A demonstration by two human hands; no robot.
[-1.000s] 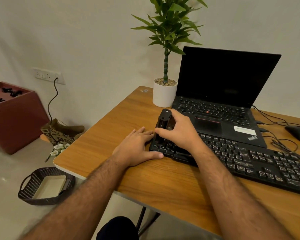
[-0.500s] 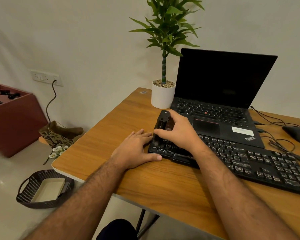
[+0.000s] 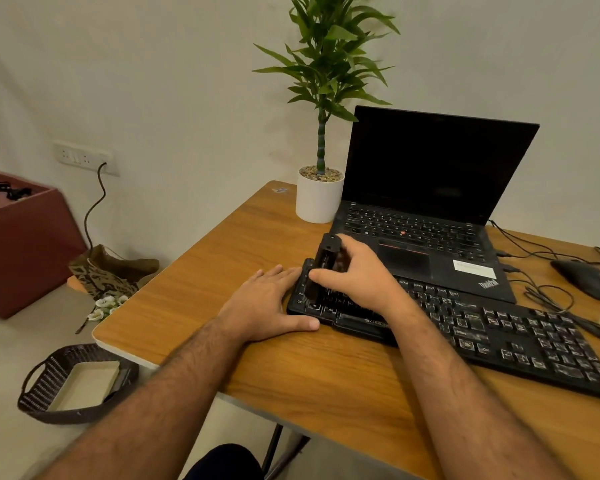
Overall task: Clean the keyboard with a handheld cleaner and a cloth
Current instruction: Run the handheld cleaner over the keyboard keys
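A black keyboard (image 3: 492,336) lies slanted across the wooden desk (image 3: 222,258). My right hand (image 3: 357,275) grips a black handheld cleaner (image 3: 324,263), which stands upright with its lower end on the keys at the keyboard's left end. My left hand (image 3: 267,303) lies flat on the desk, fingers straight, touching the keyboard's left edge, with the thumb along its front corner. No cloth is in view.
An open black laptop (image 3: 426,202) sits right behind the keyboard, a white-potted plant (image 3: 319,195) to its left. A black mouse (image 3: 584,278) and cables lie at the right. On the floor to the left are a dark wicker basket (image 3: 42,393) and a red box (image 3: 21,237).
Both hands and the cleaner stay in nearly the same place on the keyboard's left end. Only the camera view has shifted slightly.
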